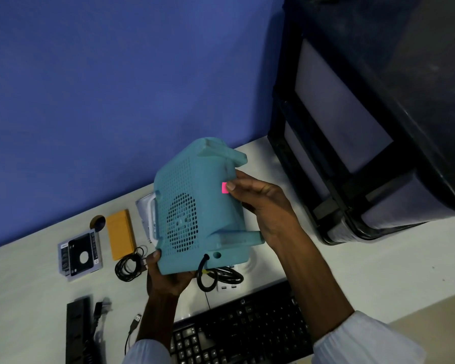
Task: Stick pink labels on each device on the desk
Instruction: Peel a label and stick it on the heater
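Progress: early – first label going on | left grip (166, 275) clasping teal device (192, 206) above table (352, 271) | right grip (265, 206) holding its side, thumb pressing pink label (224, 187) | orange box (120, 233), drive caddy (80, 256), keyboard (244, 327) showing no label – remaining

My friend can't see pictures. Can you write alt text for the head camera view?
Two hands hold a teal device above a white desk: the left hand grips its lower corner, the right hand presses a pink label onto its side. A keyboard, cables and an orange box lie below.
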A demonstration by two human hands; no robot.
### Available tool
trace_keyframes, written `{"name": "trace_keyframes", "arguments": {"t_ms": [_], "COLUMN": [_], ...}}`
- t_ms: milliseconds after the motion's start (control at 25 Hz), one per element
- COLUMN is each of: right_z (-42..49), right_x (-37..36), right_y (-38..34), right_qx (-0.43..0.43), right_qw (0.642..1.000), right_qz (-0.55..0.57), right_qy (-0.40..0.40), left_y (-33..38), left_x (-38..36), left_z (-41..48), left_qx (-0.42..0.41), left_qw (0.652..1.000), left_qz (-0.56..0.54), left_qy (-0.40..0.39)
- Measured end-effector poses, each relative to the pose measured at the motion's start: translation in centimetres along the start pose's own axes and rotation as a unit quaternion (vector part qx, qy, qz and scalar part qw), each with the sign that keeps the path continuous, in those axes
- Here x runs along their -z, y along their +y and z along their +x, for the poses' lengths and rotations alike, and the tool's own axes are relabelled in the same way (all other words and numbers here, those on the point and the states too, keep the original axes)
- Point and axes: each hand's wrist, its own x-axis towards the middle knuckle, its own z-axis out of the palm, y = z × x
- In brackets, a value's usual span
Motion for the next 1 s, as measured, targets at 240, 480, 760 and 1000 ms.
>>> {"name": "trace_keyframes", "arguments": {"t_ms": [240, 480, 760, 1000], "right_z": [-0.2, 1.0, 2.2, 2.4], "right_x": [-0.4, 0.0, 2.2, 5.4], "right_y": [-0.2, 0.2, 0.9, 3.1], "right_qx": [0.044, 0.029, -0.016, -0.033], "right_qw": [0.999, 0.992, 0.995, 0.980], "right_qz": [-0.007, -0.028, 0.014, -0.036], "right_qy": [0.031, 0.117, 0.098, 0.192], "left_y": [0.3, 0.6, 1.6, 1.2], "left_x": [0.4, 0.7, -0.1, -4.7], "left_z": [0.2, 0.7, 1.7, 3.7], "left_qx": [0.018, 0.041, 0.027, -0.012], "left_qw": [1.000, 0.998, 0.988, 0.908], "left_qz": [-0.008, -0.003, 0.099, 0.326], "left_qy": [0.007, 0.040, 0.115, 0.263]}}
